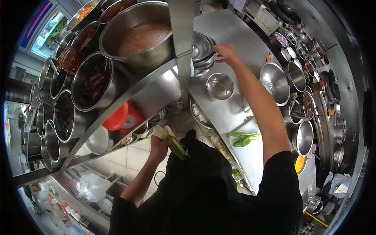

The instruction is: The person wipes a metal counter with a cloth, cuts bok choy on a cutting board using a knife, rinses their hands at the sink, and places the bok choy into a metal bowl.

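My left hand [158,147] is closed around a bunch of bok choy [178,148], with pale stalk ends at the top and green leaves hanging below. My right hand [225,53] reaches across the steel counter to a stack of metal bowls [203,49]. Its fingers are apart at the stack's right rim; whether they touch the rim, I cannot tell. A single metal pot [220,86] stands on the counter just nearer to me. More bok choy [243,138] lies on the white cutting board [252,158] under my right arm.
Large steel pots [137,37] of food crowd the shelf at left. A steel post [181,27] rises between shelf and counter. Red plastic bowls [117,117] sit below the shelf. Right of my arm stand a colander [275,83] and several bowls. A clear plastic bag [92,185] is lower left.
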The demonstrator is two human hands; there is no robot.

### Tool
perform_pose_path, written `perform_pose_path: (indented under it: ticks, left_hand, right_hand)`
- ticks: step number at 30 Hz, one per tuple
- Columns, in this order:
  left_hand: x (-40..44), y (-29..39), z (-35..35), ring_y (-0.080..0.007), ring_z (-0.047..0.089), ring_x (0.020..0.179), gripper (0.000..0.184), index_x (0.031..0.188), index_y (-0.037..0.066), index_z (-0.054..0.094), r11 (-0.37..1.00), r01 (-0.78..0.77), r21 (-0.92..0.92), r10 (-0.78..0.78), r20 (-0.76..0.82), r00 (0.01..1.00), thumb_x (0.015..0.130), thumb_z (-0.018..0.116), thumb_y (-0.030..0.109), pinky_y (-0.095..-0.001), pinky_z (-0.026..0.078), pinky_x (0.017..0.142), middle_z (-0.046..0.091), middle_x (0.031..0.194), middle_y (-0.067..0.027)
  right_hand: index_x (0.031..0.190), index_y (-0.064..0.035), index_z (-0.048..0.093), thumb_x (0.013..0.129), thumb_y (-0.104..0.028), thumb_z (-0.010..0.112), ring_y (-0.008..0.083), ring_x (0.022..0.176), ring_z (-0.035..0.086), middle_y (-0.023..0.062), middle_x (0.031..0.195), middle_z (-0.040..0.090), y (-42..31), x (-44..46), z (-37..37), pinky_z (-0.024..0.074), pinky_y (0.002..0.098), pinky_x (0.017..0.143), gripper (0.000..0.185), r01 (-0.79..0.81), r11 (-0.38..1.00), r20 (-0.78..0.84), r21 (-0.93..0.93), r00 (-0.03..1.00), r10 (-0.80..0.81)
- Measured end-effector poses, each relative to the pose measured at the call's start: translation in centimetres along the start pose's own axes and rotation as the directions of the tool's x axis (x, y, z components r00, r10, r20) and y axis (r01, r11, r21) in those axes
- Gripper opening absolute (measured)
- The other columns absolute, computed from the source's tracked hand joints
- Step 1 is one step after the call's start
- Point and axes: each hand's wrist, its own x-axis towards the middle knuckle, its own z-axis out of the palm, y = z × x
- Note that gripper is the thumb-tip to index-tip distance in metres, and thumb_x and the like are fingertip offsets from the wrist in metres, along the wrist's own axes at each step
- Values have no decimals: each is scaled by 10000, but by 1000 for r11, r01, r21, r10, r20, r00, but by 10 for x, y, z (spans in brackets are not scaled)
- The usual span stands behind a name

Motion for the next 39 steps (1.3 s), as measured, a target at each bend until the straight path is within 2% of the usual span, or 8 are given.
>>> perform_pose_path:
  ticks: [4,7,18,20,24,26,29,39]
  left_hand:
    - [-1,1,-6,-192,578,884,308,1022,26,488,968,15,-252,-23,-27,999,733,567,-48,-329,473,807,564,956,-92]
    - [2,7,-3,-192,575,863,294,1008,23,501,955,-21,-297,13,-29,1000,730,580,-30,-325,472,784,558,940,-90]
    - [31,15,3,-206,580,868,296,1001,27,511,960,18,-280,7,87,996,724,596,-32,-342,476,785,563,948,-91]
    - [40,16,8,-209,579,871,308,1010,31,506,961,36,-276,-3,118,993,724,592,-43,-347,478,791,564,949,-92]
    - [58,16,21,-228,578,891,392,1065,48,487,928,75,-366,31,276,961,711,590,-85,-368,483,804,561,971,-99]
    - [66,19,30,-237,578,898,420,1083,52,482,914,121,-388,6,310,951,705,592,-95,-376,484,807,558,978,-103]
    - [71,37,56,-252,577,912,417,1101,49,472,888,147,-435,62,431,900,730,604,-89,-394,488,810,554,998,-116]
    - [83,107,212,-195,653,785,430,1215,-10,464,993,3,116,-86,719,689,835,652,59,-301,530,696,621,926,-114]
  right_hand:
    - [832,45,669,714,-122,652,306,737,658,139,822,666,-32,6,4,557,465,613,205,57,980,-66,-193,995,-71]
    - [827,16,684,691,-83,567,389,765,661,252,793,648,-61,-9,0,540,443,727,204,355,472,37,-807,828,-560]
    - [853,-26,610,735,-22,578,350,857,645,139,1168,594,-59,-32,9,533,435,768,123,537,-66,400,-841,533,-746]
    - [842,-55,627,719,-94,630,298,891,652,103,1123,621,-65,-34,-1,550,414,716,129,561,-126,342,-818,299,-891]
    - [735,-27,603,667,-81,625,307,743,644,118,983,670,-81,-30,-47,514,405,632,89,530,96,-11,-843,161,-987]
    - [623,4,551,640,-73,595,269,543,554,141,710,650,-84,-44,-85,436,383,552,90,393,584,-425,-710,421,-801]
    - [594,27,539,647,-97,592,172,477,433,97,502,512,-61,-85,-132,357,345,508,145,414,860,-587,-299,631,-508]
    - [706,2,631,718,-4,611,33,517,435,-28,598,547,75,-278,-178,323,221,475,24,259,966,-660,-13,724,-203]
